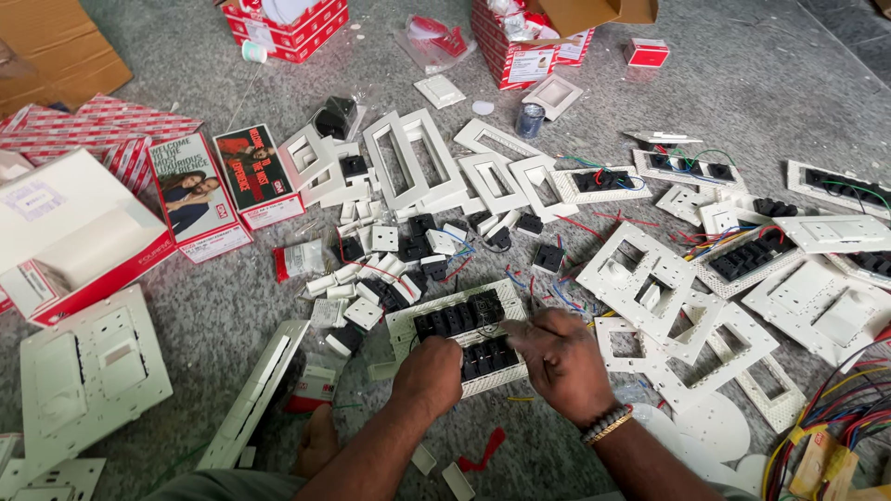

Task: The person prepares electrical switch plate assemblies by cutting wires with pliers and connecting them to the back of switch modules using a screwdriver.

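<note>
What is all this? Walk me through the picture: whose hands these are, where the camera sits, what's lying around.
The camera sits on a person's head, looking down at their own hands over a grey floor. The left hand and right hand both rest on a white switch plate filled with black switch modules. Scattered around lie empty white frames, loose small switches, red-and-white boxes, and a bundle of coloured wires at the right edge. The right wrist wears a bracelet.

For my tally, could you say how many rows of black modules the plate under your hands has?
2: the upper row beyond the left hand, the lower row between it and the right hand, partly hidden.
</note>
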